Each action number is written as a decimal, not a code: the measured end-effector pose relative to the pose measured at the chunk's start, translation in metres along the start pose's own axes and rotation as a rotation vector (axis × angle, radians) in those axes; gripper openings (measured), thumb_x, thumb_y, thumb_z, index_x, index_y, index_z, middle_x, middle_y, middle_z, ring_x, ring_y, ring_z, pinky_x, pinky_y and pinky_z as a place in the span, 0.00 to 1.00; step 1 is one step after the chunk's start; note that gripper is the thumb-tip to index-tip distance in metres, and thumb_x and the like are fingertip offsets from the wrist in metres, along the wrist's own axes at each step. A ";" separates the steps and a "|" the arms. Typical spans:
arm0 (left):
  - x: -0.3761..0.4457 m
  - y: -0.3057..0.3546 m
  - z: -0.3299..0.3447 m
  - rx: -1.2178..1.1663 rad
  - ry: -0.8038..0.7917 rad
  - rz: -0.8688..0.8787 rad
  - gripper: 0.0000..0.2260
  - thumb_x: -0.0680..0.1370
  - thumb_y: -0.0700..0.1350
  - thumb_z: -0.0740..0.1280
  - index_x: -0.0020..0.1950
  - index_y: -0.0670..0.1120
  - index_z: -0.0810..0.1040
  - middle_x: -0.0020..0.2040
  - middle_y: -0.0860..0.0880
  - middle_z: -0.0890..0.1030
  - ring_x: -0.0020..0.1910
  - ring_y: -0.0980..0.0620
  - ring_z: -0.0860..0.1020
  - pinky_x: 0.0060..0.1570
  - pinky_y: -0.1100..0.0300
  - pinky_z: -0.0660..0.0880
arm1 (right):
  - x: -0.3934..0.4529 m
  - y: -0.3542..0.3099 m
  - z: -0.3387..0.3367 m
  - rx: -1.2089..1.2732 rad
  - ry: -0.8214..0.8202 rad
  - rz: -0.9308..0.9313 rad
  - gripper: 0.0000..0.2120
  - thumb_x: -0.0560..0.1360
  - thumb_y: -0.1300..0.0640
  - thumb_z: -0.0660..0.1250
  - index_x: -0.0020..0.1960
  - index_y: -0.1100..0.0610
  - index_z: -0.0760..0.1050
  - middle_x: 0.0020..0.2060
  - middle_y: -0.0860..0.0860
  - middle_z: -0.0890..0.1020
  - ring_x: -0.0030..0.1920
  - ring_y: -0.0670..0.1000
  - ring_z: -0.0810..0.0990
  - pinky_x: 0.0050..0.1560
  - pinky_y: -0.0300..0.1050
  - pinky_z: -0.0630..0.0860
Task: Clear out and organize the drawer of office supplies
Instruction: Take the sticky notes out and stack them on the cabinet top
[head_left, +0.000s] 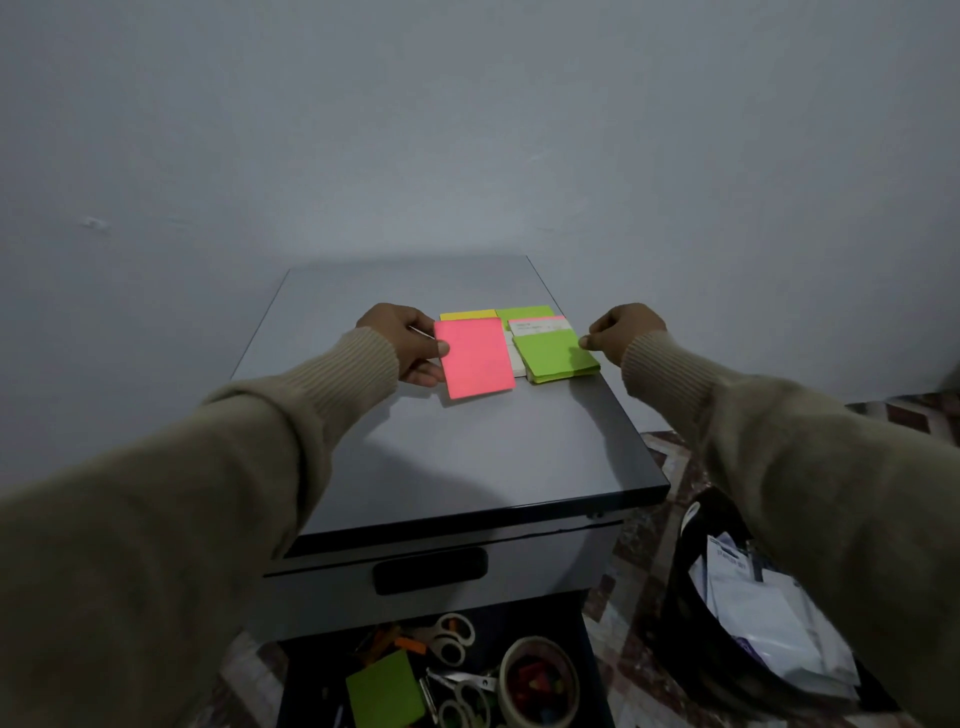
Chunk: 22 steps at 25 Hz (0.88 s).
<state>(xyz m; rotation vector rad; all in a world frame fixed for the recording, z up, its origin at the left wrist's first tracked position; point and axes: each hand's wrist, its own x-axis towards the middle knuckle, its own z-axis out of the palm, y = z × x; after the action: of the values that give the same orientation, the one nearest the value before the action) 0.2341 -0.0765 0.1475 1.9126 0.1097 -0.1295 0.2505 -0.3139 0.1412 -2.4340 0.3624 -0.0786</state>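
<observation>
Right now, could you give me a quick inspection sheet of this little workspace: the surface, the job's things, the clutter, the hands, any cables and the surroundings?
Surface: grey cabinet top, sticky pads grouped near its far right corner.
Job's things: pink pad; green pad lying on a white pad; yellow pad and another green one behind.
Clutter: open drawer below holds scissors, a tape roll, a green pad and small bits.
Hands: left hand holds the pink pad's edge; right hand has curled fingers beside the green pad, contact unclear.
Cables: nothing seen.
Surroundings: plain wall, patterned floor, black bin with white papers at right.
</observation>
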 end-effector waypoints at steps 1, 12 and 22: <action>0.002 0.000 0.003 -0.013 0.012 -0.020 0.07 0.74 0.30 0.66 0.42 0.41 0.72 0.35 0.40 0.77 0.19 0.54 0.77 0.25 0.61 0.78 | 0.000 0.000 0.001 0.010 0.018 -0.007 0.15 0.74 0.56 0.69 0.58 0.62 0.77 0.58 0.58 0.79 0.59 0.56 0.76 0.59 0.44 0.71; 0.013 -0.004 0.021 -0.114 0.062 -0.180 0.05 0.78 0.32 0.61 0.45 0.39 0.73 0.42 0.42 0.76 0.34 0.50 0.74 0.40 0.57 0.77 | -0.013 0.000 -0.004 0.010 -0.008 -0.072 0.16 0.73 0.58 0.70 0.59 0.61 0.76 0.58 0.56 0.78 0.61 0.54 0.75 0.58 0.42 0.70; -0.098 0.000 -0.007 -0.032 0.096 0.059 0.10 0.72 0.37 0.71 0.52 0.42 0.77 0.45 0.43 0.79 0.41 0.49 0.78 0.46 0.55 0.78 | -0.095 -0.020 -0.023 0.182 -0.125 -0.150 0.13 0.70 0.64 0.71 0.55 0.62 0.77 0.50 0.57 0.80 0.49 0.54 0.78 0.58 0.50 0.76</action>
<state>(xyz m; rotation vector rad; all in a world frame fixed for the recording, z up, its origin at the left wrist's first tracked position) 0.1372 -0.0714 0.1636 1.8886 0.1187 0.0037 0.1604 -0.2870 0.1751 -2.2693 0.1110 -0.0235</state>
